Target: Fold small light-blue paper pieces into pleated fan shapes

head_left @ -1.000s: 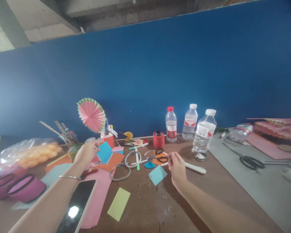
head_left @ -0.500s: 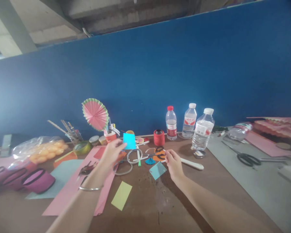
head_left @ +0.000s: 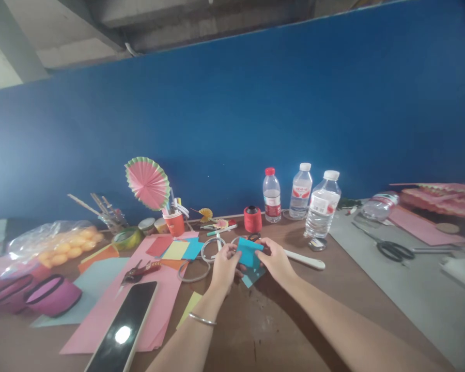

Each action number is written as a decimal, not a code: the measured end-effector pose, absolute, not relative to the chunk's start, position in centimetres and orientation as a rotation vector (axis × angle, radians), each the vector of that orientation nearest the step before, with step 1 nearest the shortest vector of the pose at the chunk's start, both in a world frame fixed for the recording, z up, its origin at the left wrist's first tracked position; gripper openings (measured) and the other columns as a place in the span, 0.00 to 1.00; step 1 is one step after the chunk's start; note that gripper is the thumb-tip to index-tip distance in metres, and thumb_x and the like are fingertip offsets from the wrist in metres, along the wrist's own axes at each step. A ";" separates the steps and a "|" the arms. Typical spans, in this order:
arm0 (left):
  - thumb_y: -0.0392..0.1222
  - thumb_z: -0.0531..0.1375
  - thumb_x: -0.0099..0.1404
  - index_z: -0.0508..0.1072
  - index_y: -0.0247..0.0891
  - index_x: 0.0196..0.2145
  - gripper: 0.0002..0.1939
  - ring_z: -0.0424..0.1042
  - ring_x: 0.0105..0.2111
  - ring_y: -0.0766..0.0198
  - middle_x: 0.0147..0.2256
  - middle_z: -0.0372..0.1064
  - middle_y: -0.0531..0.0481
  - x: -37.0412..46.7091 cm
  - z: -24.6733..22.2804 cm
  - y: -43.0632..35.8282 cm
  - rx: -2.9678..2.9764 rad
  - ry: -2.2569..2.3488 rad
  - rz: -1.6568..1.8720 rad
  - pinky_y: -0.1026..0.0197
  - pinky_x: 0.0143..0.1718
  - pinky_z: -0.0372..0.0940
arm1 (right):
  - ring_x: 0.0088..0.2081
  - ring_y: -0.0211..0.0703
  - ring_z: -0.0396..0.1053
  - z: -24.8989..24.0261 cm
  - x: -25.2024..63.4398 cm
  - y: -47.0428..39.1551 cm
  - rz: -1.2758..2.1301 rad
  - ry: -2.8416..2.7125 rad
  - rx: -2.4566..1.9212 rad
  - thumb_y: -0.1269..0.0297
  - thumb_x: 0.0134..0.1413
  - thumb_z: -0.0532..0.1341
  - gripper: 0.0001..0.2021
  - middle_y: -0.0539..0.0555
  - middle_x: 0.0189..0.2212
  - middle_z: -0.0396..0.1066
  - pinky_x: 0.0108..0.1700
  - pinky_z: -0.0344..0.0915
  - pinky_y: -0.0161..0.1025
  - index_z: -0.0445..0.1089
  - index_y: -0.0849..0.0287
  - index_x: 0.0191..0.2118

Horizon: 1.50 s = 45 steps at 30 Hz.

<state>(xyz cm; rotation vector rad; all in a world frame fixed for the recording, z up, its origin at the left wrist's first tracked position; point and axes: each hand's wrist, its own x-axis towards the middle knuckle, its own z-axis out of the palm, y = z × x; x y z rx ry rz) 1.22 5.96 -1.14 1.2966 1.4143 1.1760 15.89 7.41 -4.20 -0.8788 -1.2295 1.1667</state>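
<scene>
Now the right hand (previously apart) holds the blue paper too.

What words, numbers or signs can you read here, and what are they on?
None can be read for sure:
Clear plastic bottle with a red cap: its red-and-white label is too blurred.
Slimmer clear plastic bottle with a white cap: red print, too blurred.
Bigger clear plastic bottle with a white cap: small label print, too blurred.
Clear plastic bottle lying down: label too blurred.
</scene>
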 end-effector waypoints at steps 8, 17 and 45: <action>0.50 0.57 0.52 0.62 0.37 0.32 0.15 0.54 0.10 0.75 0.14 0.56 0.59 0.9 -2.0 6.4 1.234 1.318 1.291 0.75 0.08 0.48 | 0.31 0.39 0.63 -4.1 15.2 6.7 0.838 -1.321 -0.964 0.72 0.39 0.55 0.09 0.51 0.29 0.65 0.30 0.61 0.32 0.62 0.60 0.32; 0.57 0.52 0.54 0.64 0.38 0.33 0.18 0.59 0.14 0.72 0.17 0.57 0.56 1.2 -0.8 5.7 1.206 1.179 1.251 0.73 0.10 0.51 | 0.39 0.40 0.60 -3.8 15.1 5.6 0.654 -1.578 -0.830 0.76 0.42 0.52 0.11 0.53 0.36 0.62 0.38 0.60 0.34 0.64 0.59 0.33; 0.42 0.59 0.51 0.62 0.38 0.39 0.16 0.66 0.36 0.64 0.35 0.65 0.47 1.6 -0.5 5.7 1.575 1.189 1.223 0.66 0.35 0.61 | 0.19 0.33 0.58 -4.0 14.8 6.9 1.365 -1.078 -0.763 0.62 0.41 0.61 0.13 0.48 0.19 0.62 0.21 0.57 0.30 0.64 0.63 0.34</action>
